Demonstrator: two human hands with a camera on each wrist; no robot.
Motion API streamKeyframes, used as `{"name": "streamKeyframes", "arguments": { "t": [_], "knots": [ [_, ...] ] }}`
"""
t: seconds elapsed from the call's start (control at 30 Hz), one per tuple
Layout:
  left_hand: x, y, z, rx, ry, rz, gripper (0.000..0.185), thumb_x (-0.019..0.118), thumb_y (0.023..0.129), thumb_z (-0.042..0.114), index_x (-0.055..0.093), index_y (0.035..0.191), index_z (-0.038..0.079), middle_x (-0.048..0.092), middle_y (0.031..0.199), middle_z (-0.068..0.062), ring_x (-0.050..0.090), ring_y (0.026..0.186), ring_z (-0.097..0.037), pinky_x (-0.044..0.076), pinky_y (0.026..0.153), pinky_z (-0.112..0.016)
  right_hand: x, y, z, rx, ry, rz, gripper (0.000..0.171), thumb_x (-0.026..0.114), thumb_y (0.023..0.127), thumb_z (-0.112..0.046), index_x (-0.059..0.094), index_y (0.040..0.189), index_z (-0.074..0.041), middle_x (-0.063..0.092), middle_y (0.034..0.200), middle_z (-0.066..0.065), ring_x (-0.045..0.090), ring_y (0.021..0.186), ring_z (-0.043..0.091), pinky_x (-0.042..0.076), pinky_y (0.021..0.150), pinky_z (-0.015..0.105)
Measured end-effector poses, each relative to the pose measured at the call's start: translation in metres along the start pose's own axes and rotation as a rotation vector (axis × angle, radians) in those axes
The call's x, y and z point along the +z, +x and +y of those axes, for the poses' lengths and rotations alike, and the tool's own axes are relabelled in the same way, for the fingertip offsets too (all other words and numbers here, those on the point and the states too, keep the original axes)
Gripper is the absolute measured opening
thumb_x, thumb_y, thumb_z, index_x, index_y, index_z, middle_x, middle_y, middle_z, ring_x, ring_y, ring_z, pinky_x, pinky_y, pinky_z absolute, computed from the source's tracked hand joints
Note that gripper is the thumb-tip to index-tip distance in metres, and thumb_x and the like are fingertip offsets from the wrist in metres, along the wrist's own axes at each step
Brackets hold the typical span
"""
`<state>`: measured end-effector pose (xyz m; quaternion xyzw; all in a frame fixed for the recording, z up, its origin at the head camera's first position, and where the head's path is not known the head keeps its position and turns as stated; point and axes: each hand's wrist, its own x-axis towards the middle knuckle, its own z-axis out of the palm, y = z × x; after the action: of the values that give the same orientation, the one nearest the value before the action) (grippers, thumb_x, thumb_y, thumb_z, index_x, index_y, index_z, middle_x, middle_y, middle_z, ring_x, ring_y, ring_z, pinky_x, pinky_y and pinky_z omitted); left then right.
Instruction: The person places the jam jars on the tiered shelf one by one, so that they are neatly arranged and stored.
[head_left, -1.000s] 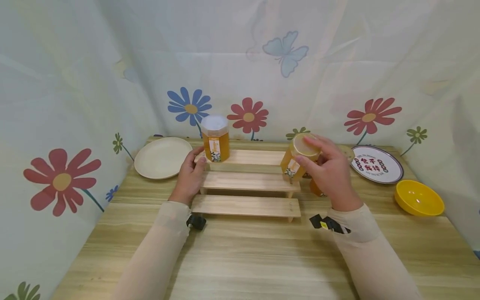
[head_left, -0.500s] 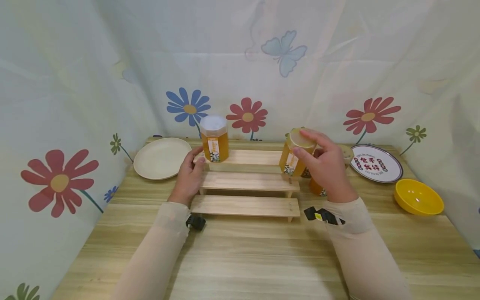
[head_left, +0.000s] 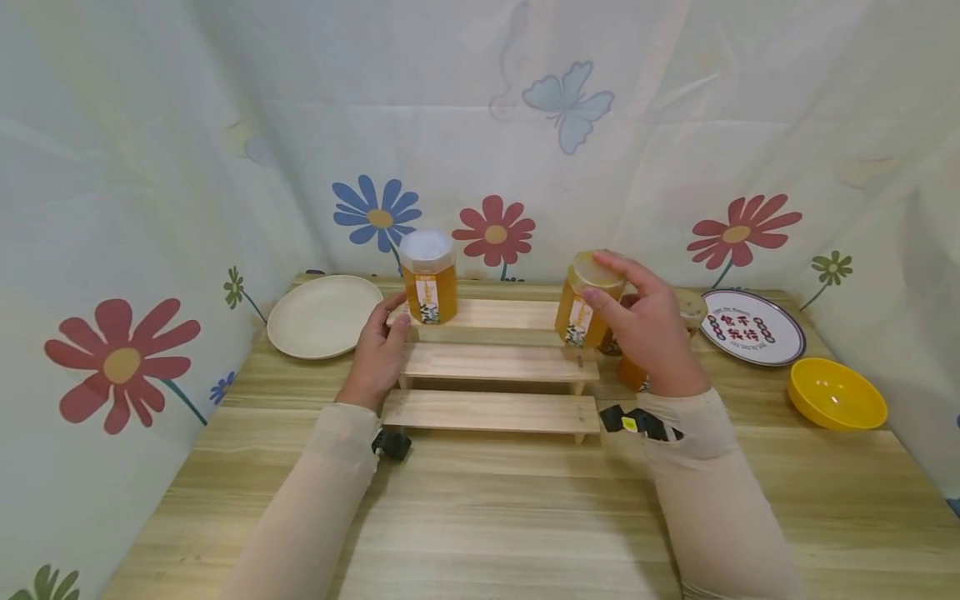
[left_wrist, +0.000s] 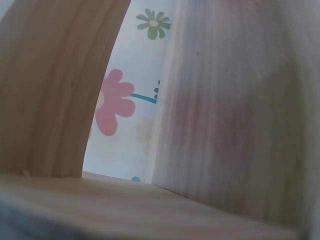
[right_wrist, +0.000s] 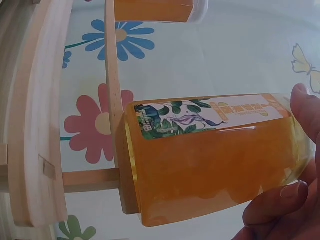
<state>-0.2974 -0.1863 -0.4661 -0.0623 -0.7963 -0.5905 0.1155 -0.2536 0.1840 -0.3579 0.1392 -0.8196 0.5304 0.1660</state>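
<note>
A three-step wooden display rack [head_left: 495,363] stands on the table. My left hand [head_left: 378,350] grips the left end of its top step, thumb in front. Just beside those fingers, a jar of honey [head_left: 433,287] with a whitish lid stands upright on the same step. My right hand [head_left: 656,325] holds a second honey jar [head_left: 580,321] by its lid end, thumb and fingers round it. In the right wrist view this jar [right_wrist: 215,160] has its base right at the top step's end. Partly hidden behind my right hand are further amber jars [head_left: 632,373].
A cream plate [head_left: 326,317] lies at the back left. On the right are a white plate with red characters [head_left: 753,329] and a yellow bowl [head_left: 837,395]. A flowered cloth [head_left: 450,150] hangs behind the table [head_left: 480,508].
My right hand has moved left and slightly up with its honey jar, which has become more upright over the top step's right end. The left hand stays in place on the rack.
</note>
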Motion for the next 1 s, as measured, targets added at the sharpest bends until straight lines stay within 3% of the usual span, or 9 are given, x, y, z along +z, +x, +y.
{"name": "streamKeyframes", "arguments": {
  "t": [0.23,0.43,0.53,0.6,0.7,0.83,0.9,1.0],
  "knots": [
    [-0.001,0.000,0.006,-0.020,-0.020,-0.014,0.049,0.043,0.115,0.030,0.039,0.163,0.020,0.054,0.141,-0.018,0.052,0.102,-0.031,0.043,0.085,-0.033,0.007,0.006,-0.001,-0.030,0.019,0.008,0.051,0.072,0.103,-0.025,0.060,0.152,-0.020,0.042,0.166,0.004,0.062,0.093,0.025,0.054,0.074,0.017],
    [0.000,0.001,0.005,0.010,-0.024,-0.003,0.048,0.044,0.115,0.029,0.042,0.161,0.018,0.057,0.123,-0.022,0.052,0.091,-0.023,0.044,0.079,-0.029,0.011,0.007,-0.004,-0.004,0.023,0.006,0.055,0.071,0.103,-0.027,0.055,0.155,-0.021,0.036,0.170,0.000,0.061,0.118,0.034,0.051,0.083,0.016],
    [0.000,0.003,0.000,0.023,-0.023,0.000,0.048,0.044,0.115,0.030,0.042,0.161,0.018,0.057,0.124,-0.020,0.052,0.092,-0.021,0.044,0.080,-0.029,0.012,0.006,-0.003,0.010,0.009,0.010,0.057,0.070,0.104,-0.030,0.053,0.157,-0.022,0.035,0.170,-0.002,0.059,0.120,0.033,0.050,0.085,0.018],
    [-0.001,0.003,0.000,0.023,-0.028,-0.005,0.048,0.044,0.115,0.031,0.042,0.161,0.018,0.056,0.131,-0.019,0.053,0.098,-0.026,0.044,0.083,-0.029,0.012,0.007,-0.002,0.012,0.005,0.012,0.057,0.070,0.104,-0.031,0.052,0.158,-0.022,0.035,0.170,-0.003,0.060,0.115,0.030,0.051,0.084,0.018],
    [-0.001,0.002,-0.002,0.022,-0.035,-0.015,0.049,0.043,0.115,0.031,0.041,0.162,0.017,0.055,0.138,-0.019,0.054,0.104,-0.031,0.044,0.086,-0.030,0.012,0.007,-0.001,0.008,-0.029,0.033,0.058,0.071,0.103,-0.034,0.053,0.157,-0.022,0.045,0.165,0.000,0.058,0.092,0.027,0.048,0.070,0.019],
    [-0.001,0.002,-0.003,0.013,-0.035,-0.016,0.049,0.044,0.115,0.031,0.041,0.162,0.018,0.053,0.144,-0.018,0.054,0.106,-0.032,0.044,0.088,-0.032,0.008,0.004,-0.003,0.012,-0.130,0.075,0.059,0.076,0.099,-0.040,0.059,0.153,-0.026,0.059,0.146,0.006,0.042,0.064,0.025,0.038,0.053,0.027],
    [-0.002,0.002,-0.003,0.010,-0.023,-0.014,0.049,0.044,0.115,0.032,0.041,0.162,0.019,0.053,0.143,-0.017,0.054,0.105,-0.030,0.044,0.089,-0.034,0.005,0.003,-0.006,0.014,-0.178,0.093,0.058,0.078,0.097,-0.041,0.062,0.150,-0.027,0.062,0.139,0.007,0.039,0.058,0.023,0.036,0.049,0.028],
    [-0.002,0.001,-0.002,0.012,-0.020,-0.012,0.049,0.044,0.115,0.033,0.041,0.162,0.019,0.054,0.141,-0.016,0.053,0.103,-0.028,0.044,0.089,-0.035,0.001,0.000,-0.010,0.004,-0.215,0.116,0.053,0.081,0.095,-0.037,0.067,0.145,-0.024,0.063,0.143,0.005,0.039,0.054,0.020,0.038,0.049,0.027]
  ]
}}
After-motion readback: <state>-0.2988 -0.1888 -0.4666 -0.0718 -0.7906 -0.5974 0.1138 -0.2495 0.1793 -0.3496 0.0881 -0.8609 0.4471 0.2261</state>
